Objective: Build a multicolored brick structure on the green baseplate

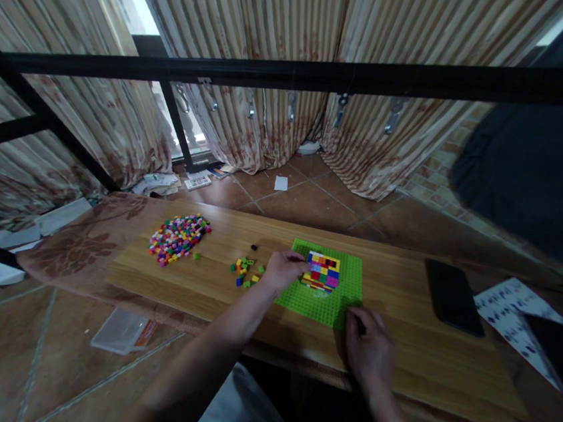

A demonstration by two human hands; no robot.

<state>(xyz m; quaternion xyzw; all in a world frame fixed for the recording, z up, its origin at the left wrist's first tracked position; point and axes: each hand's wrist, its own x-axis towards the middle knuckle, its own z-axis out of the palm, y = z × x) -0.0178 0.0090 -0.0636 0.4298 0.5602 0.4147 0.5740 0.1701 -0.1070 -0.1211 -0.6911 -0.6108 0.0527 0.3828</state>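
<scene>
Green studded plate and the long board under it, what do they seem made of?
The green studded plate looks like molded plastic, fairly matte: even bright color, regular rows of studs. The long board looks like smooth wood with a slight sheen, going by its grain, though wood-look laminate is possible.

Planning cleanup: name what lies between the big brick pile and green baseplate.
Head view: green brick, small brick cluster, black brick, and the left hand reaching over.
</scene>
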